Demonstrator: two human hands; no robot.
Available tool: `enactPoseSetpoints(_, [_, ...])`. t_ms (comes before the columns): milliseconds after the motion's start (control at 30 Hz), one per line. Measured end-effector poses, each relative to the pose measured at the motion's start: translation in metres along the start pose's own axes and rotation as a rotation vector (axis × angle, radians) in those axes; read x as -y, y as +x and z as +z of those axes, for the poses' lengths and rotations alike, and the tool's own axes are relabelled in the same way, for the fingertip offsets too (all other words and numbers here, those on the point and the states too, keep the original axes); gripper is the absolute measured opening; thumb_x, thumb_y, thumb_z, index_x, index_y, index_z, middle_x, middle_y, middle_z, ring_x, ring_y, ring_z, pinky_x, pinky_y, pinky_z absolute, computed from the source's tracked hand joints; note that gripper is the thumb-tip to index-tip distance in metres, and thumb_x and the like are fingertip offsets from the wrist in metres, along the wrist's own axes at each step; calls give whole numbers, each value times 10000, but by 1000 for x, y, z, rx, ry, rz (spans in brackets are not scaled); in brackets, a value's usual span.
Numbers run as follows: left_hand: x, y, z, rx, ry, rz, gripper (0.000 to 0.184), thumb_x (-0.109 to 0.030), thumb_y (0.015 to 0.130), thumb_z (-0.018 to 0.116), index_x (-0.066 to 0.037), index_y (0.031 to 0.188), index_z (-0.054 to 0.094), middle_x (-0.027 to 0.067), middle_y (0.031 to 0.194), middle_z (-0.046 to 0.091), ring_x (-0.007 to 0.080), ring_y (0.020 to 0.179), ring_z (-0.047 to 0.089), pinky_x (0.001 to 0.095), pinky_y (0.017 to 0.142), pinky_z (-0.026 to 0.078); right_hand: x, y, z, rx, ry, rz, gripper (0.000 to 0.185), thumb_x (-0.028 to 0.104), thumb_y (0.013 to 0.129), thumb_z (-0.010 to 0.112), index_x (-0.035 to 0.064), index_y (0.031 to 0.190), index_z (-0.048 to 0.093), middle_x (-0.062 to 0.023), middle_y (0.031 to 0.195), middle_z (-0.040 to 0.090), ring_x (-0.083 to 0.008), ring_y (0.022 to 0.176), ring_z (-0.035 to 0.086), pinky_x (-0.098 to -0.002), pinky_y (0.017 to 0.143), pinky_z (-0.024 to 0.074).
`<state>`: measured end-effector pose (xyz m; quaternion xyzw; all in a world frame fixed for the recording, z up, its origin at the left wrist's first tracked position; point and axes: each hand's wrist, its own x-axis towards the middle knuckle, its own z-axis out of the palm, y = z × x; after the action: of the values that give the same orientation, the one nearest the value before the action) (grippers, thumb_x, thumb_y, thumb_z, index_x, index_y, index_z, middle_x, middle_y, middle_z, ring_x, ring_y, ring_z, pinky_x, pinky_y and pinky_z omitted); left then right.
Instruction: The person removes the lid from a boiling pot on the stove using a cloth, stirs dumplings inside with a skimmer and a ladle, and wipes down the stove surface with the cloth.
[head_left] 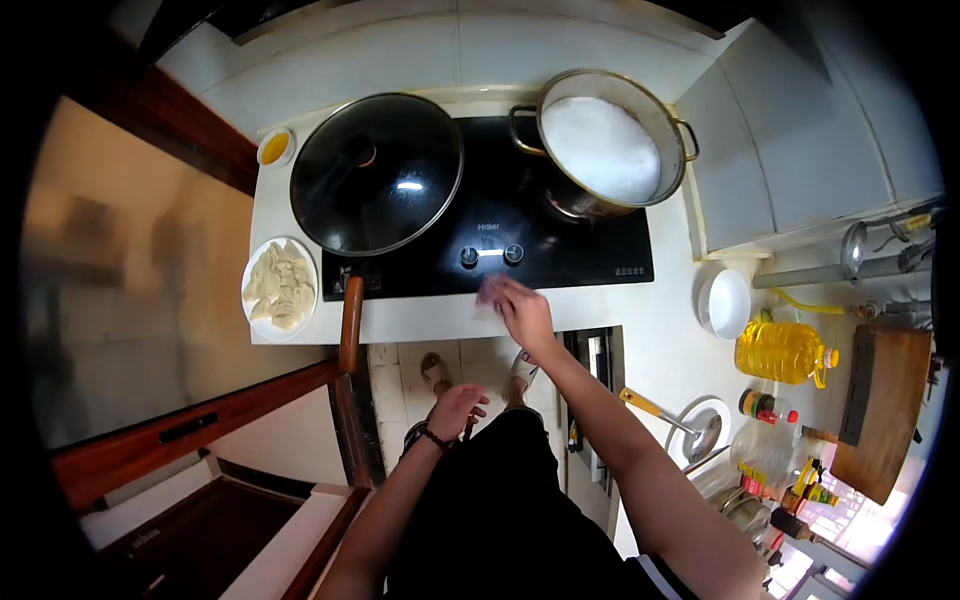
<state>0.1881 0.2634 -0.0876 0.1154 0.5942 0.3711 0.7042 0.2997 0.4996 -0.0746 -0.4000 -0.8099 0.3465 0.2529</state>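
Observation:
My right hand (519, 307) is at the front edge of the black gas stove (505, 190), just in front of its two control knobs (492, 255). Motion smears its fingertips, so whether they hold anything is unclear. Lower down, in front of my body, my left hand (458, 412) hangs with loosely bent fingers apart and nothing visible in it. A frying pan with a dark glass lid (380, 190) covers the left burner, its wooden handle (351, 325) pointing towards me. On the right burner stands a large steel pot (556, 172) full of white foam (603, 148).
Left of the pan are a plate of dumplings (280, 287) and a small cup of yellow liquid (274, 149). At the right stand a white bowl (728, 303), an oil jug (783, 352), a ladle (704, 436) on a plate, and several bottles. A wooden sliding door (200, 430) borders the left.

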Motion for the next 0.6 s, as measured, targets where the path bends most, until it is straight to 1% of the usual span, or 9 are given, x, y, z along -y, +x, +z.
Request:
enactPoseSetpoints(67, [-2,-9,-3,-31,-24,25,344,-360,1042,572,-58,1207,574,77,1048,692,151,829,680,271,677,528,12,37,5,-102,-42,-120,297,16,838,649,50,1125,716,-155,1221,685,-387,1052,657,-436,921,537])
enactPoseSetpoints(167, [8,-12,-18,-76,-51,61,331,-358,1040,575,-61,1186,575,83,1047,691,156,826,682,275,675,528,25,101,12,-58,-187,-222,322,31,858,635,40,1175,688,-175,1239,665,-398,1039,646,-454,930,523])
enactPoseSetpoints(233, [12,-11,-27,-131,-60,84,304,-348,1038,580,-65,1148,579,80,1045,693,159,816,686,275,672,525,21,127,37,113,-327,-44,232,61,843,632,41,1055,723,-219,1241,648,-385,1075,639,-479,922,507])
enactPoseSetpoints(267, [11,-11,-31,-145,-71,91,304,-348,1038,580,-65,1148,579,80,1045,693,159,816,686,275,672,525,21,127,54,121,-322,-60,232,61,843,632,41,1055,723,-219,1241,648,-385,1075,639,-479,922,507])
enactPoseSetpoints(333, [9,-13,-42,-181,-152,42,296,-339,1036,583,-66,1149,578,79,1046,694,154,809,685,272,670,522,33,122,90,361,-719,-188,300,151,869,609,44,1130,713,-215,1354,585,-374,1248,555,-504,1027,435])
enactPoseSetpoints(367, [8,-13,-49,-186,-156,50,296,-339,1036,583,-66,1149,578,79,1046,694,154,809,685,272,670,522,47,113,106,490,-855,-161,383,205,899,574,49,1229,686,-192,1431,533,-378,1357,448,-518,1132,332])
enactPoseSetpoints(467, [8,-14,-68,-164,-189,48,290,-335,1033,585,-67,1143,579,76,1051,692,147,802,681,266,665,519,50,65,160,279,-829,-364,462,221,884,608,21,1298,645,-196,1462,503,-378,1375,422,-505,1176,284])
enactPoseSetpoints(567, [2,-19,-90,-144,-189,-11,285,-329,1029,595,-83,1170,574,68,1059,691,143,805,681,272,657,527,72,39,159,404,-840,-447,534,240,862,650,-6,1334,612,-178,1534,430,-377,1408,378,-519,1210,227])
enactPoseSetpoints(600, [1,-19,-97,-155,-192,-14,283,-324,1028,596,-92,1188,569,63,1060,692,145,813,683,277,655,533,54,35,171,458,-634,-402,691,209,803,724,-26,1420,520,-120,1589,368,-375,1456,305,-541,1238,162])
